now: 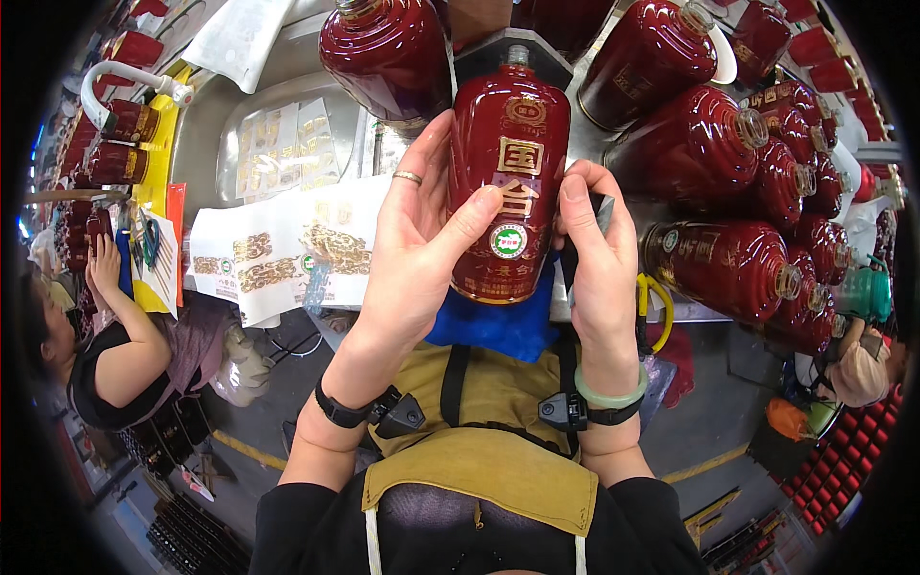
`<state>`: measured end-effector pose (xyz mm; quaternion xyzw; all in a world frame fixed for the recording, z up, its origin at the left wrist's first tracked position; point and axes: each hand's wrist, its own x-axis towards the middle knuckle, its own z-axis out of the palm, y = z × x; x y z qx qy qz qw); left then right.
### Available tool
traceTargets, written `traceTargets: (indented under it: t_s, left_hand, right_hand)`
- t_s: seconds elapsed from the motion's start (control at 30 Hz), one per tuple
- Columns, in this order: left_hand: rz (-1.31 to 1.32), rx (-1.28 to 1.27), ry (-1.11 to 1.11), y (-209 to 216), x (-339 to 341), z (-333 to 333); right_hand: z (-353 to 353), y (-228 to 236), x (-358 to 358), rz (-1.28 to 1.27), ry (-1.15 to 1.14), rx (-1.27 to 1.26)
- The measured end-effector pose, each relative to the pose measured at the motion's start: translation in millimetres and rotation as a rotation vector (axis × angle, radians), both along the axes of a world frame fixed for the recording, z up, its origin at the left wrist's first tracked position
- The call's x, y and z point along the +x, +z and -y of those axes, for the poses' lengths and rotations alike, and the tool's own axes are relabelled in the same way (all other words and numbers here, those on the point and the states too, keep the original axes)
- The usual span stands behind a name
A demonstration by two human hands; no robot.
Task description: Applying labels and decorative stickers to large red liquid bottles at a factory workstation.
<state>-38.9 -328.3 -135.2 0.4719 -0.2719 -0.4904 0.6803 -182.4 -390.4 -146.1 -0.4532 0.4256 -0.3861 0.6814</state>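
A dark red glass bottle (508, 105) with gold lettering and a round green-and-white sticker stands between my hands, its neck pointing away from me. My left hand (422, 216) wraps the bottle's left side, thumb pressed on its front beside the gold characters. At the right side is my right hand (599, 235), fingertips against the glass edge and fingers curled round a small dark grey piece whose kind I cannot make out. Below the bottle lies a blue cloth (498, 321). Behind its neck shows a dark angular stand (546, 62).
White sheets of gold stickers (278, 254) lie at left, near a metal tray (206, 125). Several red bottles (690, 153) crowd the right, close to yellow-handled scissors (656, 311). Another red bottle (388, 57) stands behind my left hand. A co-worker (105, 345) sits far left.
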Motion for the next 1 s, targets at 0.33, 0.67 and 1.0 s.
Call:
traceTargets:
  t_s: [0.33,0.67,1.0]
  left_hand:
    - [0.017,-0.004,0.011,-5.1,-0.2,-0.4]
    - [0.143,-0.012,0.041,-1.6,-9.2,-2.3]
    - [0.225,-0.021,0.085,-8.4,-13.9,2.1]
  right_hand:
    - [1.3,-6.2,3.9,-0.091,0.01,-0.15]
    - [8.7,17.4,-12.6,-0.063,0.066,-0.178]
    - [23.9,62.6,-4.7,-0.45,0.185,-1.097]
